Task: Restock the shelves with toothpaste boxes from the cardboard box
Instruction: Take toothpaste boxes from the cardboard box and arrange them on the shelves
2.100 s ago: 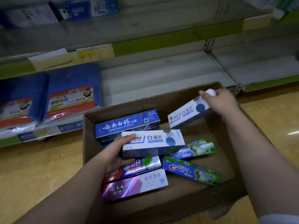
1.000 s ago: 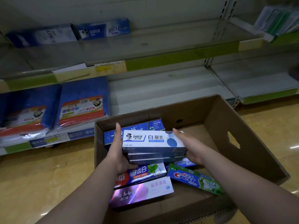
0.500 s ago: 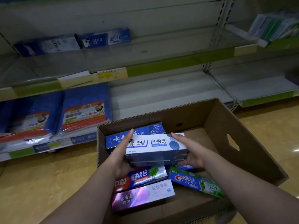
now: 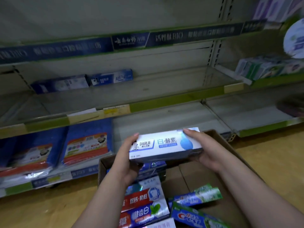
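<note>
I hold a stack of white-and-blue Darlie toothpaste boxes [image 4: 164, 146] level above the cardboard box [image 4: 225, 183]. My left hand [image 4: 126, 162] grips the stack's left end and my right hand [image 4: 205, 150] grips its right end. Below, the cardboard box holds several more toothpaste boxes: a red and blue one [image 4: 143, 203] and green Crest ones [image 4: 195, 216]. On the middle shelf [image 4: 164, 89], two blue Darlie boxes [image 4: 111, 77] lie at the back left.
Blue packaged goods [image 4: 85, 143] fill the left of the lowest shelf [image 4: 164, 120]. Green-white boxes [image 4: 263, 68] stand on the right bay's shelf. A blue label strip [image 4: 128, 41] edges the upper shelf. The floor [image 4: 49, 209] is yellow-brown.
Both hands brought two Darlie boxes together into a stack, then lifted it up out of the cardboard box toward the shelves. My view tilted upward.
</note>
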The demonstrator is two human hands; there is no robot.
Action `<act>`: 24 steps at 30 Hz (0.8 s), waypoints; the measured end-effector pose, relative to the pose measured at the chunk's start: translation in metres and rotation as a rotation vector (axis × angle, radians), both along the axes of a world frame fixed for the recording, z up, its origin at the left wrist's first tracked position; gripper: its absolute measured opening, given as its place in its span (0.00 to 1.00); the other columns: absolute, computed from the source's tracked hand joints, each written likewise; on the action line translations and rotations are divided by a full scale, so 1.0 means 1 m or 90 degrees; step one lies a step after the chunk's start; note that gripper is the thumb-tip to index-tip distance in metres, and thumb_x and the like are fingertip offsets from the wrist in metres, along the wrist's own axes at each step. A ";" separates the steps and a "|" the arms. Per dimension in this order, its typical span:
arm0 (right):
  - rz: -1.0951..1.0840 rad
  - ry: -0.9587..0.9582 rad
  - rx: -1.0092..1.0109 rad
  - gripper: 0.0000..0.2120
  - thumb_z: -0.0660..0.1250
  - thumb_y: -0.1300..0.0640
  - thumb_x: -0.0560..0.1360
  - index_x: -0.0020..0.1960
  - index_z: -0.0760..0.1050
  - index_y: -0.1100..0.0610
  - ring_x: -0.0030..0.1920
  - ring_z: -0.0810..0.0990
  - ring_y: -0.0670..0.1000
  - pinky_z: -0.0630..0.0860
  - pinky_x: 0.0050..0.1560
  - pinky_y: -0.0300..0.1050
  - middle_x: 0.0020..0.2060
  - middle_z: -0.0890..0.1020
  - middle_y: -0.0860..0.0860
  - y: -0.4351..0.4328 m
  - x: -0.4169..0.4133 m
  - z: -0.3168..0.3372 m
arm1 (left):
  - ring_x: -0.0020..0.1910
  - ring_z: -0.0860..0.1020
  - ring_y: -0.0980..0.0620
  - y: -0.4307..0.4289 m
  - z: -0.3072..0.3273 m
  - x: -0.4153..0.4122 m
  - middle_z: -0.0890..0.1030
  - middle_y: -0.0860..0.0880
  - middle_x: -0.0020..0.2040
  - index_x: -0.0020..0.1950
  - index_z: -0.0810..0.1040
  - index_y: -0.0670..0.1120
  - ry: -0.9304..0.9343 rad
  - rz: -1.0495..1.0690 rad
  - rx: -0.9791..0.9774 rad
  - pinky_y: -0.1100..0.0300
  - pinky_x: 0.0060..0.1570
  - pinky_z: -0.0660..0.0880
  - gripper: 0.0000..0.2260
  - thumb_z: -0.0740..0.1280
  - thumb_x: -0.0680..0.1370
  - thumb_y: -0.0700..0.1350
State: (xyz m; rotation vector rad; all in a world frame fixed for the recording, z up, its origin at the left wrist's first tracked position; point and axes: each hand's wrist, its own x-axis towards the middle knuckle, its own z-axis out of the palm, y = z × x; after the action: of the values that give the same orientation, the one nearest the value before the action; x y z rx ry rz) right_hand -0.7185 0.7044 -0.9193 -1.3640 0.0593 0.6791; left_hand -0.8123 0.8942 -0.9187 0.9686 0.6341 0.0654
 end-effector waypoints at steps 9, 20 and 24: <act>-0.015 -0.069 0.081 0.17 0.67 0.49 0.71 0.56 0.78 0.56 0.46 0.81 0.55 0.73 0.59 0.55 0.48 0.85 0.57 -0.008 -0.012 0.076 | 0.25 0.77 0.56 -0.006 0.084 0.009 0.81 0.51 0.29 0.36 0.76 0.50 -0.121 -0.014 0.108 0.60 0.34 0.68 0.08 0.66 0.73 0.51; -0.004 -0.169 0.122 0.09 0.66 0.48 0.74 0.45 0.80 0.52 0.41 0.80 0.53 0.73 0.47 0.47 0.43 0.85 0.53 -0.007 -0.004 0.190 | 0.30 0.75 0.51 -0.002 0.199 0.018 0.79 0.53 0.31 0.29 0.81 0.56 -0.237 -0.007 0.203 0.58 0.35 0.61 0.14 0.64 0.74 0.53; 0.011 -0.222 0.121 0.10 0.67 0.48 0.71 0.47 0.81 0.54 0.37 0.80 0.52 0.73 0.41 0.46 0.42 0.85 0.54 -0.003 -0.002 0.243 | 0.32 0.73 0.50 0.002 0.244 0.014 0.78 0.51 0.34 0.34 0.78 0.53 -0.269 0.012 0.172 0.58 0.35 0.60 0.05 0.69 0.64 0.54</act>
State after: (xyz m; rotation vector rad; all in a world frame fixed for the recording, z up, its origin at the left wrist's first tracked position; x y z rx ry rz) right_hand -0.7210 0.7010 -0.6767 -1.2825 -0.2887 0.4404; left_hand -0.7984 0.8961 -0.6749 1.1662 0.2468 0.3702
